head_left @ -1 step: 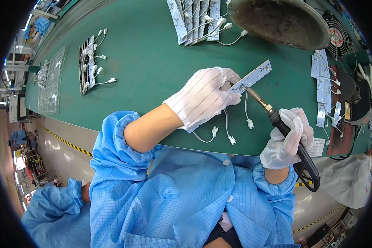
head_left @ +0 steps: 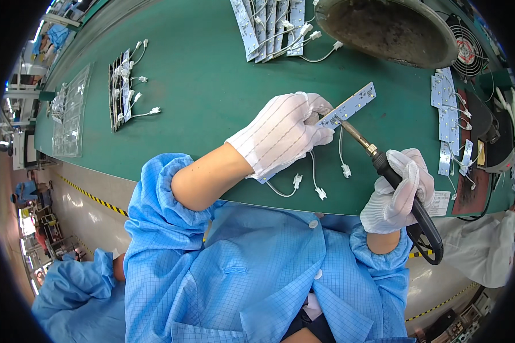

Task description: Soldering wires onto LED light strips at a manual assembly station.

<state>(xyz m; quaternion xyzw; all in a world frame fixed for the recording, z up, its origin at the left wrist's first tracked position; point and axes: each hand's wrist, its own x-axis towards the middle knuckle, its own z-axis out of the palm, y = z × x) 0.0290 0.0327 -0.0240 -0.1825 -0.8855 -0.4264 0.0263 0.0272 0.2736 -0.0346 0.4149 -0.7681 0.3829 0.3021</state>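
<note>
In a white striped glove, my left hand [head_left: 289, 131] pinches the near end of a narrow LED circuit board [head_left: 356, 104], which slants up to the right above the green bench. My right hand [head_left: 403, 186], also gloved, is wrapped round the black handle of a soldering iron [head_left: 377, 160]. The iron's tip meets the board close to my left fingertips; whether it touches a solder pad is too small to tell. White leads with plugs [head_left: 346, 170] hang below the board. Another board piece [head_left: 266, 178] shows under my left wrist, mostly hidden.
More wired LED boards lie in a stack [head_left: 269, 34] at the back, a group [head_left: 120, 91] at left and a group [head_left: 449, 114] at right. A large dark fume hood [head_left: 389, 31] overhangs the back right, beside a fan [head_left: 469, 51]. A clear plastic tray [head_left: 71, 114] rests far left.
</note>
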